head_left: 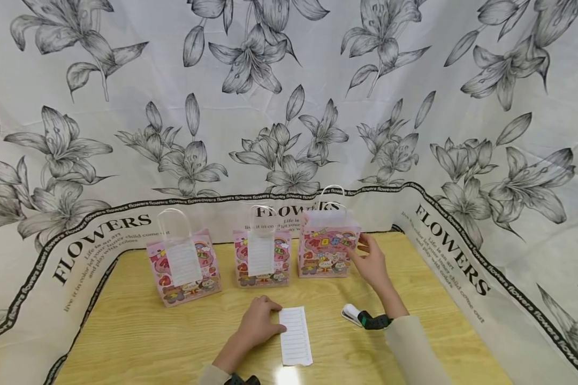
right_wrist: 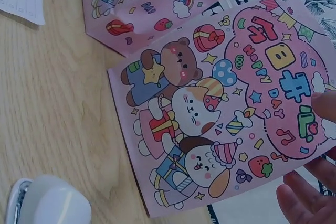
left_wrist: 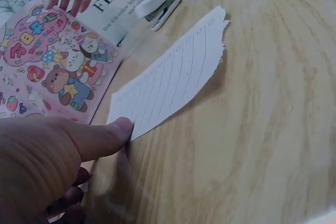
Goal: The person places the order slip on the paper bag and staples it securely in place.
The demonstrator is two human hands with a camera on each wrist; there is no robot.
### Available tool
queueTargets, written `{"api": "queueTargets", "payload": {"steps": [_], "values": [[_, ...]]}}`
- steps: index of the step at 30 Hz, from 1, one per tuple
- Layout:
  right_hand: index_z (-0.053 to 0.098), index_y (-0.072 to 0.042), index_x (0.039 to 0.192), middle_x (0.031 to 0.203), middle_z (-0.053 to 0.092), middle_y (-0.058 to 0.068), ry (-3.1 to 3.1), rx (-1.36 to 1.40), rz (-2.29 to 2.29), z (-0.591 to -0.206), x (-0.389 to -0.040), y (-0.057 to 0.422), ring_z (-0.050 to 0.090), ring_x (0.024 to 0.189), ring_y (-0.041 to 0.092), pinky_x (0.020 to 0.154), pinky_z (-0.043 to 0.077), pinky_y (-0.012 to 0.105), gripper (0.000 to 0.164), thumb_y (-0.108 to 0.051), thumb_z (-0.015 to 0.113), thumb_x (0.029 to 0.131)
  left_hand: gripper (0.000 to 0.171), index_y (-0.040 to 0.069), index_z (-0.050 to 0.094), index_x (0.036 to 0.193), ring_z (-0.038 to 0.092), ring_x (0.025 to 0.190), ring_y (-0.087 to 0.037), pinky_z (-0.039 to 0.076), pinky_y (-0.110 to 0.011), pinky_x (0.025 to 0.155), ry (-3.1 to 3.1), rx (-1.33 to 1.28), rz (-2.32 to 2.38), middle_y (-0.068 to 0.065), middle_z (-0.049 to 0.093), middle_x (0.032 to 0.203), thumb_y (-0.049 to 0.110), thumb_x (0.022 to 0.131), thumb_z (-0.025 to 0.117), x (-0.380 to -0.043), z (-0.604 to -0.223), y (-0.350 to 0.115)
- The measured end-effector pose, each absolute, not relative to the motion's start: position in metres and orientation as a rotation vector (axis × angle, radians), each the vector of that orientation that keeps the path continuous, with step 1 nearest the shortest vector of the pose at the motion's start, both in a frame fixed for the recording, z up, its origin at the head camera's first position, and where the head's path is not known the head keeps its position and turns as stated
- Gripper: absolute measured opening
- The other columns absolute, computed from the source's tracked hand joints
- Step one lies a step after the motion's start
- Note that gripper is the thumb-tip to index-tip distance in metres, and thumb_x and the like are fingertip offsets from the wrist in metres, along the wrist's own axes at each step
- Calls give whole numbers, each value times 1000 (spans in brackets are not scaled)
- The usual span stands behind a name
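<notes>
My left hand (head_left: 259, 323) pinches the edge of a lined white paper slip (head_left: 295, 337) on the table. In the left wrist view the thumb lies on the slip (left_wrist: 173, 69), whose far end is raised off the wood. My right hand (head_left: 372, 264) is at the right side of a pink cartoon gift bag (head_left: 325, 262). Its thumb is on the bag's front and its other fingers are spread beside the edge, loosely bent, in the right wrist view. White paper shows at this bag's top, below its handle.
Two similar pink bags, one at the left (head_left: 209, 280) and one in the middle (head_left: 281, 267), have lined slips hanging over their fronts. A small white stapler (head_left: 350, 314) lies near my right wrist. A flower-printed cloth (head_left: 289, 133) surrounds the wooden table (head_left: 139, 331).
</notes>
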State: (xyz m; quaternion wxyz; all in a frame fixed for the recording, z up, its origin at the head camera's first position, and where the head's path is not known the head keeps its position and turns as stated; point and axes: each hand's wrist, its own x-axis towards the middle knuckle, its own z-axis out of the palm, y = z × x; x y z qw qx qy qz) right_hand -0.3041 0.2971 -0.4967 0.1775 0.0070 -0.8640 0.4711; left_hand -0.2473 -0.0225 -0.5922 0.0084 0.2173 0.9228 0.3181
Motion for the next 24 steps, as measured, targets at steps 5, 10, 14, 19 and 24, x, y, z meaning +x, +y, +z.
{"api": "queueTargets", "payload": {"steps": [5, 10, 14, 19, 24], "values": [[51, -3, 130, 120, 58, 18, -2422, -1, 1332, -498, -297, 287, 60, 100, 33, 79, 51, 46, 46, -22, 69, 92, 43, 10, 73, 105, 52, 96, -21, 49, -39, 82, 2813, 699, 1027, 3, 57, 99, 35, 72, 87, -246, -593, -34], [46, -5, 137, 128, 53, 19, -2394, 36, 1341, -488, -306, 278, 63, 84, 28, 64, 53, 34, 58, -25, 73, 89, 32, 10, 74, 99, 53, 94, -22, 49, -39, 81, 2795, 762, 1032, 3, 58, 96, 28, 74, 86, -265, -580, -47], [25, -7, 152, 146, 36, 19, -2385, 110, 1392, -479, -321, 282, 62, 68, 21, 51, 47, 28, 85, -27, 76, 87, 28, 9, 75, 96, 56, 91, -22, 48, -39, 81, 2831, 805, 1038, 1, 60, 95, 23, 75, 85, -279, -572, -50], [29, -9, 150, 145, 38, 18, -2427, 177, 1470, -480, -328, 291, 58, 65, 17, 55, 48, 27, 82, -28, 76, 87, 43, 3, 71, 110, 57, 96, -24, 48, -41, 85, 2841, 816, 971, -6, 63, 103, 23, 75, 85, -280, -572, -48], [42, -5, 139, 130, 47, 20, -2424, 193, 1524, -491, -313, 295, 59, 72, 21, 59, 51, 27, 67, -20, 78, 85, 37, 4, 72, 103, 57, 95, -24, 49, -40, 84, 2753, 758, 968, -3, 60, 100, 22, 73, 85, -270, -577, -50]]}}
